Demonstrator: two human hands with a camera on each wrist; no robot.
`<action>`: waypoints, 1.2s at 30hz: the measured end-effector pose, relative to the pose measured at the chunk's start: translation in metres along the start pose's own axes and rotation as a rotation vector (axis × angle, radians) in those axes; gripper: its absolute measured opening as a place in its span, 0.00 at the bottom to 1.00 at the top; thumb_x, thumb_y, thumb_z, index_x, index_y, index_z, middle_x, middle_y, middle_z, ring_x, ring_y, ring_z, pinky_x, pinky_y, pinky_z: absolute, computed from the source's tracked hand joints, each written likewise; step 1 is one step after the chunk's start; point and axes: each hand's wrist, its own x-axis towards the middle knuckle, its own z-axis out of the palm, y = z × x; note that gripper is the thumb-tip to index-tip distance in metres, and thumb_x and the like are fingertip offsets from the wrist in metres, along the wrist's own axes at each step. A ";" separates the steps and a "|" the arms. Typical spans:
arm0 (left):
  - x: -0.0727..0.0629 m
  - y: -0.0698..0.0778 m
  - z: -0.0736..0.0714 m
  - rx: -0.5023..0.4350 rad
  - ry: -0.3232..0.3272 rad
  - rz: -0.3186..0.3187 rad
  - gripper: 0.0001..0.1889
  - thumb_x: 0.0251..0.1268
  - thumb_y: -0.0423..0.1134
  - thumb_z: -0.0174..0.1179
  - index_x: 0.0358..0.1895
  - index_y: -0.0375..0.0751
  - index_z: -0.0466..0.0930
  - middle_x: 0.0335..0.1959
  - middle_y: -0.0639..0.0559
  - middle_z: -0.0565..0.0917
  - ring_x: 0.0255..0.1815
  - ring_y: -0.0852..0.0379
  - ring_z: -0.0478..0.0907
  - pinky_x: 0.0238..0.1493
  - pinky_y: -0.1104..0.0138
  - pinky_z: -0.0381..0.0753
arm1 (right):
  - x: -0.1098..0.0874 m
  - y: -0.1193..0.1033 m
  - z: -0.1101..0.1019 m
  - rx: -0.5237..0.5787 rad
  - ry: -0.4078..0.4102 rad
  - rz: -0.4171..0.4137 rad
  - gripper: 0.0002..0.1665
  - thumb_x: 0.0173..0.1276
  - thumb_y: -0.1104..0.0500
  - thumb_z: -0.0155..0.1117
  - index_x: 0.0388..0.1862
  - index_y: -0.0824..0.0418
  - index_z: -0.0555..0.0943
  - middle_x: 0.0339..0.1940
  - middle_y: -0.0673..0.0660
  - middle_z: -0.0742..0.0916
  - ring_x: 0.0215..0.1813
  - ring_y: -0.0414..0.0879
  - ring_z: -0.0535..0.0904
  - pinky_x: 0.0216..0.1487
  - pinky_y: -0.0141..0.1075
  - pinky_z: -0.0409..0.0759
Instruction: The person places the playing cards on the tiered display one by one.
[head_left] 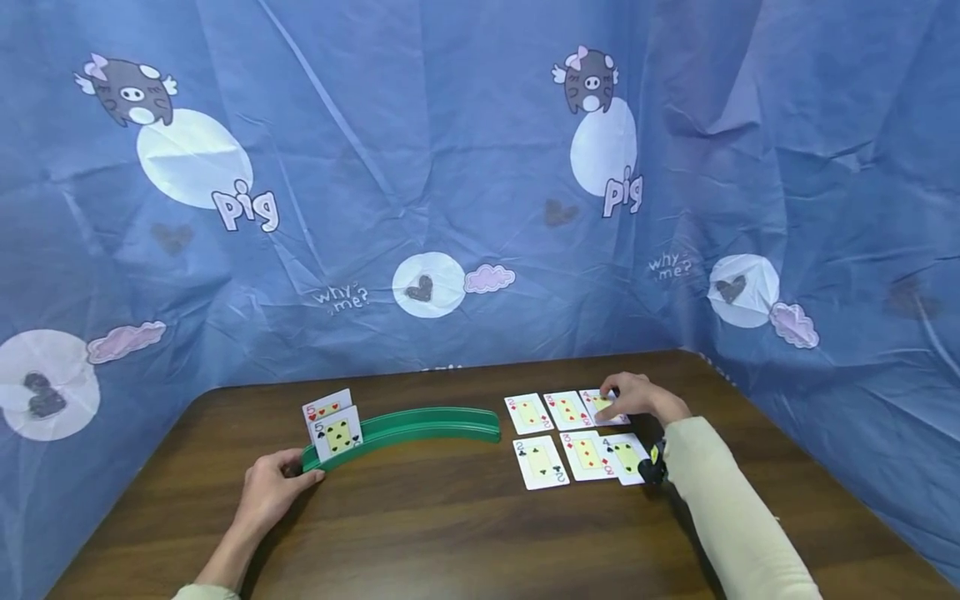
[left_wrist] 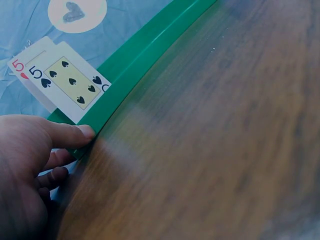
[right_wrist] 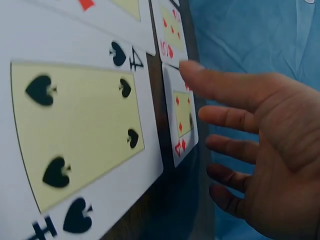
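My left hand [head_left: 272, 492] grips the near left end of a curved green card holder [head_left: 427, 422], thumb [left_wrist: 86, 132] in front. A five of spades [head_left: 339, 435] stands in its slot, partly covering a five of hearts [head_left: 327, 408] behind it. Over on the right, my right hand [head_left: 637, 393] is at the four of diamonds [head_left: 592, 398], the end card of the back row. Its thumb [right_wrist: 192, 72] and fingers are spread apart, near the card; whether they touch it I cannot tell. The four of spades [right_wrist: 80, 125] lies under the right wrist.
Left of the four of diamonds lie a red heart card [head_left: 566, 409] and a two of diamonds [head_left: 528, 414]. The front row has a two of clubs [head_left: 542, 463] and a red diamond card [head_left: 583, 457], overlapped by the four of spades. Blue printed cloth [head_left: 420, 167] surrounds the wooden table [head_left: 420, 533].
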 end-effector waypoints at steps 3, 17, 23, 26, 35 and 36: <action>0.000 0.001 0.002 -0.006 -0.001 0.002 0.23 0.56 0.35 0.71 0.53 0.25 0.82 0.42 0.35 0.88 0.36 0.56 0.76 0.37 0.68 0.72 | 0.000 0.003 0.001 -0.010 -0.019 0.009 0.35 0.53 0.45 0.78 0.55 0.62 0.79 0.63 0.68 0.79 0.63 0.63 0.67 0.66 0.61 0.66; 0.001 0.002 0.004 -0.003 0.003 -0.018 0.21 0.55 0.35 0.71 0.51 0.26 0.83 0.40 0.36 0.88 0.36 0.54 0.76 0.38 0.66 0.71 | 0.004 0.003 0.002 -0.123 -0.031 0.010 0.33 0.53 0.46 0.78 0.52 0.62 0.79 0.56 0.65 0.82 0.51 0.54 0.75 0.57 0.50 0.74; 0.002 0.000 0.003 0.005 0.021 0.003 0.21 0.54 0.35 0.72 0.51 0.26 0.83 0.39 0.36 0.88 0.35 0.55 0.76 0.37 0.66 0.71 | 0.006 0.002 0.001 -0.110 -0.031 0.027 0.30 0.52 0.48 0.80 0.48 0.62 0.79 0.41 0.57 0.82 0.41 0.48 0.75 0.45 0.41 0.73; 0.002 0.000 0.002 0.006 0.017 0.002 0.22 0.55 0.35 0.72 0.51 0.26 0.83 0.40 0.36 0.88 0.36 0.54 0.77 0.38 0.65 0.72 | 0.006 0.000 0.001 -0.097 -0.031 0.027 0.29 0.52 0.50 0.80 0.47 0.62 0.79 0.39 0.56 0.82 0.39 0.48 0.75 0.44 0.40 0.73; 0.001 0.003 0.001 0.007 0.009 -0.027 0.22 0.56 0.35 0.71 0.52 0.26 0.83 0.42 0.35 0.88 0.38 0.53 0.78 0.38 0.66 0.72 | 0.008 -0.002 0.002 -0.076 -0.010 0.047 0.28 0.50 0.53 0.82 0.44 0.63 0.79 0.41 0.58 0.81 0.42 0.50 0.74 0.45 0.41 0.74; 0.001 0.003 0.001 0.005 0.008 -0.027 0.22 0.56 0.35 0.71 0.52 0.26 0.83 0.42 0.35 0.88 0.38 0.53 0.78 0.39 0.66 0.72 | 0.008 -0.002 0.002 -0.082 -0.002 0.044 0.30 0.49 0.53 0.82 0.46 0.63 0.78 0.43 0.60 0.82 0.43 0.51 0.75 0.47 0.43 0.75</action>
